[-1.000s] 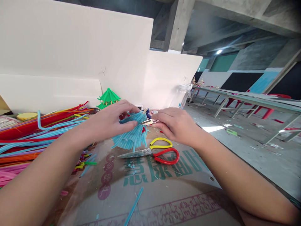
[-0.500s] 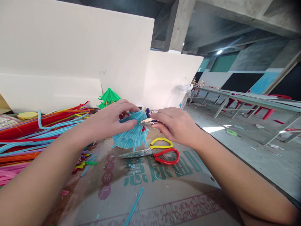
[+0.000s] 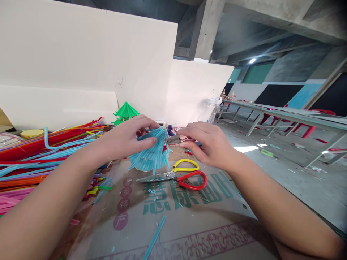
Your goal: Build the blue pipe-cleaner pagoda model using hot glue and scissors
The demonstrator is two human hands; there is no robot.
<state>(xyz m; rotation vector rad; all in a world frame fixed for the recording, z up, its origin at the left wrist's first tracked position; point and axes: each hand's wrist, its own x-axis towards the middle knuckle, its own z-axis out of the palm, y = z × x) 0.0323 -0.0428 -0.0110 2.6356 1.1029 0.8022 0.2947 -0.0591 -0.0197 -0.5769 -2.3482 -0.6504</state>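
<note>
Centre frame, the left hand [image 3: 123,139] steadies a blue straw tree [image 3: 150,155] while the right hand [image 3: 207,142] pinches a small metal tool [image 3: 173,139] against its tip.

The blue straw tree [image 3: 151,155] looks like glossy plastic, as do the loose straws [image 3: 40,151]. The scissors [image 3: 176,176] have bright metal blades (handles coated yellow and red). The printed cardboard sheet [image 3: 189,224] is matt.

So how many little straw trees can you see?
2. The blue tiered straw tree is held in the left hand; the green tiered straw tree stands behind by the white board. Others may be hidden.
</note>
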